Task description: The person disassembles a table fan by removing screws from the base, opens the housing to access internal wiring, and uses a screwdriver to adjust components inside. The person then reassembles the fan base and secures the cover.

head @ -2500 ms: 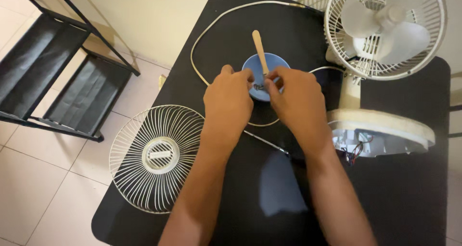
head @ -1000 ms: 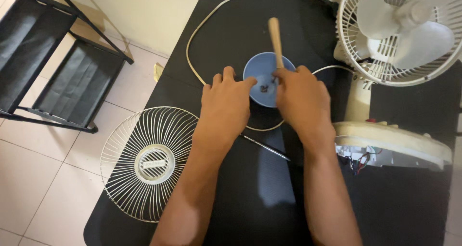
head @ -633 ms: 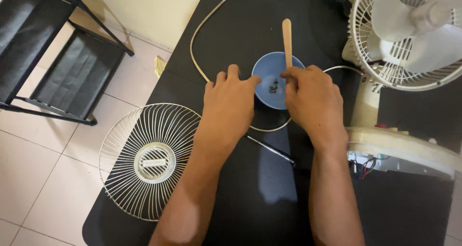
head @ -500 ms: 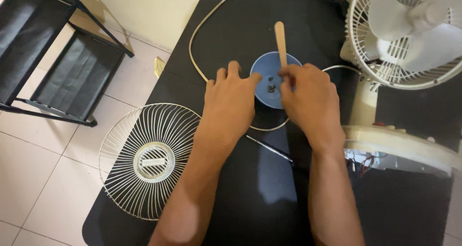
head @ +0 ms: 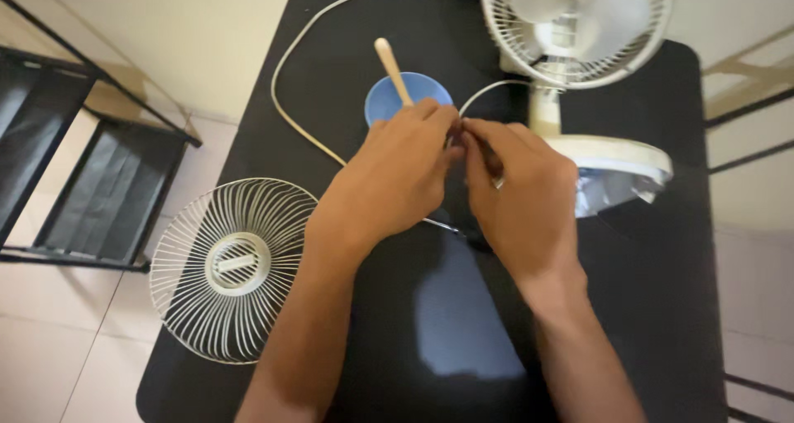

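Bowl [head: 397,99] | both hands lifted off, now fingertips pinched together above table

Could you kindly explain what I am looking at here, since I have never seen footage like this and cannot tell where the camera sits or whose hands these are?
There is no machine here: the camera is worn on a person's head and looks down at their own two bare hands. The left hand and right hand meet fingertip to fingertip above a black table, pinching something too small to make out. Just behind them stands a blue bowl with a wooden stick leaning in it. At the far right is a white table fan with its front cover off; the base looks opened underneath. The removed wire fan guard lies at the left edge, overhanging the table. A white cord loops across the top. On the tiled floor to the left stands a black folding rack.
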